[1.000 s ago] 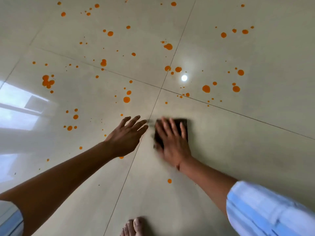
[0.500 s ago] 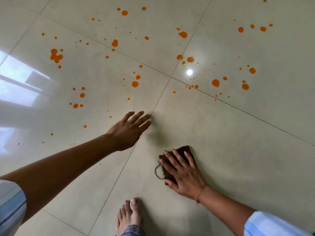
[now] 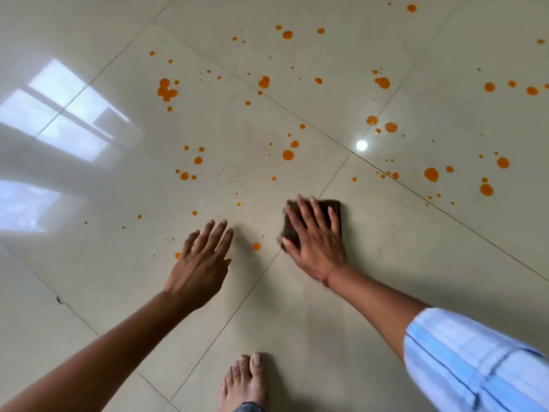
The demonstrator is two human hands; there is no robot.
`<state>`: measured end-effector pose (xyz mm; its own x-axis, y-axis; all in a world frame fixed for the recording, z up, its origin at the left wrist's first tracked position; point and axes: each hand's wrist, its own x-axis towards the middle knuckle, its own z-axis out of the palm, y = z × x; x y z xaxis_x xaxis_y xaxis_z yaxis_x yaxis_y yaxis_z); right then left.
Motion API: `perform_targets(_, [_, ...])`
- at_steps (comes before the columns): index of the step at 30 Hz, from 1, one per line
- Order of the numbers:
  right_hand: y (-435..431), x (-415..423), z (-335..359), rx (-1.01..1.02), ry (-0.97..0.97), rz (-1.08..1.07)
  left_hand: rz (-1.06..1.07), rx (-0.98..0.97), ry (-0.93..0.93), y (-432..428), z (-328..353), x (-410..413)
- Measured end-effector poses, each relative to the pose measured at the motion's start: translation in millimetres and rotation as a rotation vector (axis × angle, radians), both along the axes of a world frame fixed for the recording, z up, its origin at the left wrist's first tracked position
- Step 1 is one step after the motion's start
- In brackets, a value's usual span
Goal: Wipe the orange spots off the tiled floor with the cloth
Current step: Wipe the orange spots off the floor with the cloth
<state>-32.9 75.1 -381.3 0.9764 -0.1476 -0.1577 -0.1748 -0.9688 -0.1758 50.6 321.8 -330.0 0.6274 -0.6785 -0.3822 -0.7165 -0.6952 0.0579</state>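
A dark brown folded cloth (image 3: pixel 334 208) lies flat on the glossy beige tiled floor (image 3: pixel 386 263). My right hand (image 3: pixel 315 242) presses on it with fingers spread, covering most of it. My left hand (image 3: pixel 202 263) hovers just left of it, fingers apart and holding nothing. One orange spot (image 3: pixel 256 246) sits between the two hands, and another (image 3: pixel 177 255) peeks out by the left hand's fingers. Several orange spots are scattered farther out, such as a cluster (image 3: pixel 166 90) at upper left and drops (image 3: pixel 431 174) at right.
My bare foot (image 3: pixel 246 382) stands on the tile at the bottom middle. A light blue striped sleeve (image 3: pixel 475 361) covers my right upper arm. Window glare (image 3: pixel 68 114) and a lamp reflection (image 3: pixel 361 145) shine on the floor. Dark grout lines cross the tiles.
My right hand slid the cloth forward, away from my foot, up near the tile joint. The view shifted, and my left hand now sits closer to the cloth.
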Motion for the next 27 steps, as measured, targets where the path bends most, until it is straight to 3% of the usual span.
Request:
perform_targets(2, [34.9, 40.1, 1.5, 0.041, 0.014, -0.09, 0.085, -0.006, -0.016, 12.0, -6.0, 7.3])
perform_targets(5, [72.7, 8.6, -4.5, 0.067, 0.02, 0.158, 0.146, 0.019, -0.015, 25.5, -9.6, 20.2])
perform_targets(8, [43.5, -35.2, -7.2, 0.029, -0.022, 0.338, 0.189, 0.02, 0.04, 29.6, -11.5, 26.3])
perform_targets(13, [73.3, 40.2, -0.8, 0.038, 0.014, 0.031, 0.191, -0.038, 0.031, 32.9, -18.4, 30.6])
perform_targets(17, [80.0, -5.8, -3.2, 0.057, 0.047, 0.366, 0.21, -0.06, 0.048, 38.2, -16.2, 34.2])
perform_targets(19, [58.8, 13.8, -0.7, 0.029, 0.029, 0.432, 0.263, -0.061, 0.031, 43.9, -13.2, 38.0])
perform_targets(24, [81.8, 143.5, -1.3, 0.039, 0.078, 0.088, 0.319, -0.011, -0.015, 60.7, -14.5, 62.1])
perform_targets(27, [89.7, 101.0, -2.6, 0.009, 0.043, 0.212, 0.295, -0.012, 0.024, 66.9, -15.0, 69.0])
